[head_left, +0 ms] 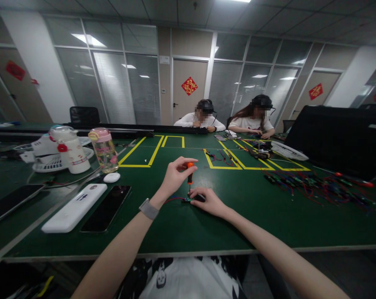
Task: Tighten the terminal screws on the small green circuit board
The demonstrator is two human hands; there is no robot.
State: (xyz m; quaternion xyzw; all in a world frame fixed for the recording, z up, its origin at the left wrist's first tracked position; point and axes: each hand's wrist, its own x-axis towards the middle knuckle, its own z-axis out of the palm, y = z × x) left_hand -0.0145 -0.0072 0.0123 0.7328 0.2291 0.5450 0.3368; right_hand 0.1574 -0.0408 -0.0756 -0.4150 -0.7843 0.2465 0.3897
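A screwdriver (190,172) is pinched upright in the left hand (175,174), its tip set straight down on a small board (186,199) pressed flat just beneath by the right hand (208,201).

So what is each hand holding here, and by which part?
The left hand grips a small screwdriver by its orange handle, tip down. The right hand pins a small wired part against the table.
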